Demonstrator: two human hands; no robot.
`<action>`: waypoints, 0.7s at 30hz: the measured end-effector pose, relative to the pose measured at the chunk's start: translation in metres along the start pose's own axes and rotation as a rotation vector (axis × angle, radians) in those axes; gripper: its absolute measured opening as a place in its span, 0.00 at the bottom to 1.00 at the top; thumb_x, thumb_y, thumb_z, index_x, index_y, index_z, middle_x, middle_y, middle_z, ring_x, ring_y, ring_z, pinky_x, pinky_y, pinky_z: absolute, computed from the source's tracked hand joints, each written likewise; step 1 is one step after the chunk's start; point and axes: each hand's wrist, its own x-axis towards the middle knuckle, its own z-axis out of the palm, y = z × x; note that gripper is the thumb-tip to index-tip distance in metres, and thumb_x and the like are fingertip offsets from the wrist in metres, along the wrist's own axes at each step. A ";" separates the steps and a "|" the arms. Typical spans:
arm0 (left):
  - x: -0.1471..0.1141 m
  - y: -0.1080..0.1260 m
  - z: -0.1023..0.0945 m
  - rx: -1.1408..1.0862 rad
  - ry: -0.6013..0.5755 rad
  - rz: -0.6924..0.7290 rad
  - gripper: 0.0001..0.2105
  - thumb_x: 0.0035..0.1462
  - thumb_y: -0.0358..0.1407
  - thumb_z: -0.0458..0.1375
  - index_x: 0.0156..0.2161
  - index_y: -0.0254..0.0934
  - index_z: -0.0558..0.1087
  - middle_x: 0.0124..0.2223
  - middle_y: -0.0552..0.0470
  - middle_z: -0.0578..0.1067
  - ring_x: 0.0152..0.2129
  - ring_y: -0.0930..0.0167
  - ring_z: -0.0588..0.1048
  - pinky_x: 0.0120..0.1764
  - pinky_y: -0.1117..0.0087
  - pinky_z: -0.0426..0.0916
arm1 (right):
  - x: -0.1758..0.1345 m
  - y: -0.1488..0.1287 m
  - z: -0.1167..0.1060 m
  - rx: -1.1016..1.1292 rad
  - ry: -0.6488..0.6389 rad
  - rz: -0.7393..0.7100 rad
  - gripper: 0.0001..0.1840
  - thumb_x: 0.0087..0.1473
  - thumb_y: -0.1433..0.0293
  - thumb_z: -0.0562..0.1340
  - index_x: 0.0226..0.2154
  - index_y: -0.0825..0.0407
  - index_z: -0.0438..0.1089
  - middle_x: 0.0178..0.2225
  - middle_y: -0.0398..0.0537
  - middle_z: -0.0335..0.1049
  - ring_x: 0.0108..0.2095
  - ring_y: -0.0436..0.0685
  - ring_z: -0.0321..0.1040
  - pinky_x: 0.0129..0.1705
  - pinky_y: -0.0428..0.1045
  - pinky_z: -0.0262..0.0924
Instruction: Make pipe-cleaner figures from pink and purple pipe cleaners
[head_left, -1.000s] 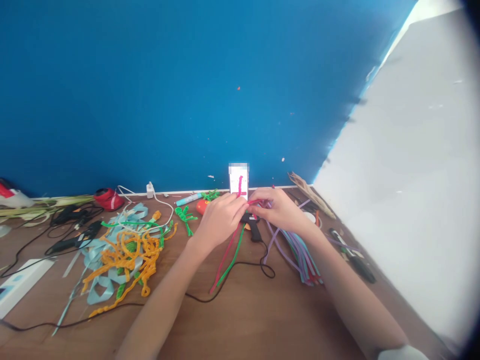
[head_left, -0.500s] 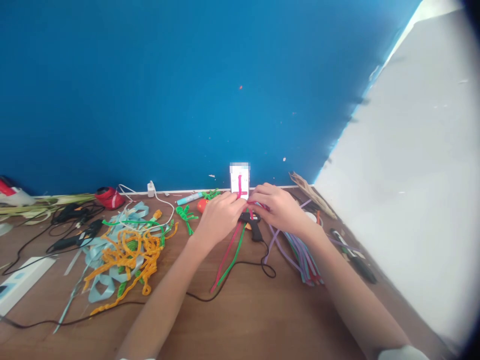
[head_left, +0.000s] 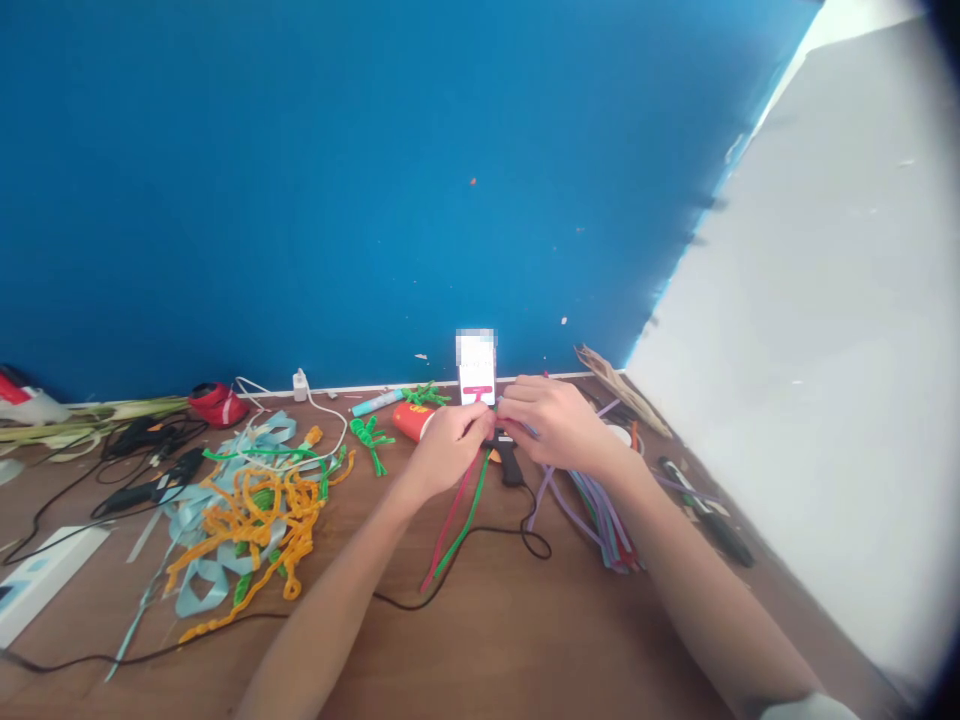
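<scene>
Grip: I find both hands with thumb and fingertips pinched together — the left hand [head_left: 448,445] and the right hand [head_left: 553,418] meeting on a pink stem [head_left: 480,397], which lies mostly hidden between them. How firmly each side clasps it, I cannot tell through my head feed.

Positions are taken by the clock from where the fingertips meet. At twelve, directly beyond, a lit phone [head_left: 477,365] stands upright near the blue wall [head_left: 420,200]. At five, a black glue gun [head_left: 510,462] rests partly under the right hand, its cord running off leftward. At seven, one red strip [head_left: 451,525] and one green strip [head_left: 472,515] lie side by side. At four, I note a bundle of mostly purple strips [head_left: 600,515], near the right forearm. At nine, a red container [head_left: 409,420] is partly covered by the left hand; farther out sits a green twisted figure [head_left: 370,440]. Between eight and nine — orange stems [head_left: 259,510] tangled over pale blue ribbon [head_left: 201,590].
</scene>
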 end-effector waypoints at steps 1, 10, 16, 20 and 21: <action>0.000 0.002 0.003 -0.140 0.024 -0.081 0.16 0.64 0.38 0.50 0.24 0.35 0.63 0.23 0.56 0.63 0.23 0.75 0.61 0.28 0.72 0.54 | 0.000 -0.001 0.001 -0.031 0.022 -0.025 0.12 0.59 0.75 0.56 0.25 0.50 0.67 0.26 0.46 0.68 0.30 0.55 0.59 0.32 0.51 0.47; 0.001 0.007 0.011 -0.956 0.020 -0.470 0.14 0.56 0.42 0.58 0.26 0.37 0.60 0.21 0.64 0.45 0.16 0.80 0.42 0.18 0.76 0.37 | 0.000 0.002 0.024 -0.149 0.132 -0.057 0.17 0.65 0.72 0.54 0.24 0.50 0.66 0.25 0.47 0.67 0.31 0.56 0.57 0.33 0.53 0.47; -0.007 0.015 0.011 -0.168 0.262 -0.112 0.15 0.64 0.41 0.50 0.27 0.36 0.66 0.24 0.57 0.62 0.22 0.75 0.60 0.27 0.73 0.51 | 0.001 0.006 0.013 0.371 0.110 0.222 0.15 0.59 0.70 0.59 0.21 0.51 0.64 0.21 0.41 0.62 0.25 0.51 0.56 0.29 0.49 0.48; -0.012 0.024 -0.001 0.151 0.151 0.051 0.15 0.66 0.38 0.48 0.27 0.37 0.63 0.23 0.57 0.62 0.22 0.75 0.59 0.29 0.71 0.51 | 0.000 0.007 -0.007 0.826 -0.056 0.224 0.08 0.60 0.65 0.61 0.36 0.52 0.72 0.34 0.44 0.72 0.34 0.52 0.66 0.37 0.49 0.59; -0.012 0.025 -0.005 0.248 0.139 0.079 0.15 0.66 0.37 0.48 0.26 0.36 0.63 0.24 0.57 0.64 0.22 0.75 0.59 0.30 0.70 0.51 | -0.001 0.008 -0.009 0.916 -0.106 0.226 0.09 0.60 0.63 0.61 0.39 0.51 0.72 0.37 0.46 0.72 0.36 0.53 0.67 0.38 0.49 0.61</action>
